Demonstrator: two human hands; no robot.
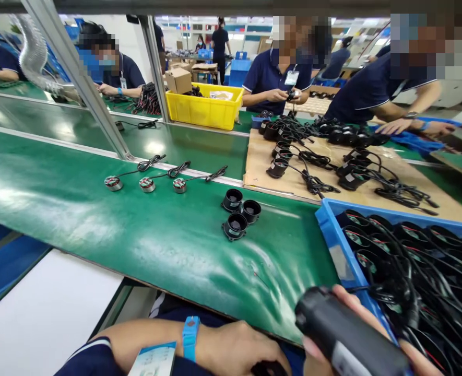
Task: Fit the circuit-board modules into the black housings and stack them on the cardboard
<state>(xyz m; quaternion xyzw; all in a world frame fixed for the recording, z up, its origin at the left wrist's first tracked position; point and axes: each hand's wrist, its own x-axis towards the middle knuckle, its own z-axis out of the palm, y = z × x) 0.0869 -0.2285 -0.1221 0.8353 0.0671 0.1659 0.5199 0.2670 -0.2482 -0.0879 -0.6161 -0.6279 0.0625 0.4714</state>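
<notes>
My right hand [363, 313] is wrapped round a black cylindrical housing [352, 334] with a pale label, at the lower right beside the blue crate. At the bottom edge, my left hand [242, 349], with a blue strap [190, 337] on its wrist, is curled over something black that is mostly cut off. Three black round cups [235, 225] stand grouped on the green mat [168, 261]. Further left, three small round parts with silver sides [147, 185] lie in a row, each with a coiled black cable.
A blue crate [327, 230] full of black cabled units stands at the right. Behind it, a cardboard sheet [262, 156] bears more units. A yellow bin [203, 110] and metal posts [85, 89] stand beyond the mat. Several co-workers are across the bench.
</notes>
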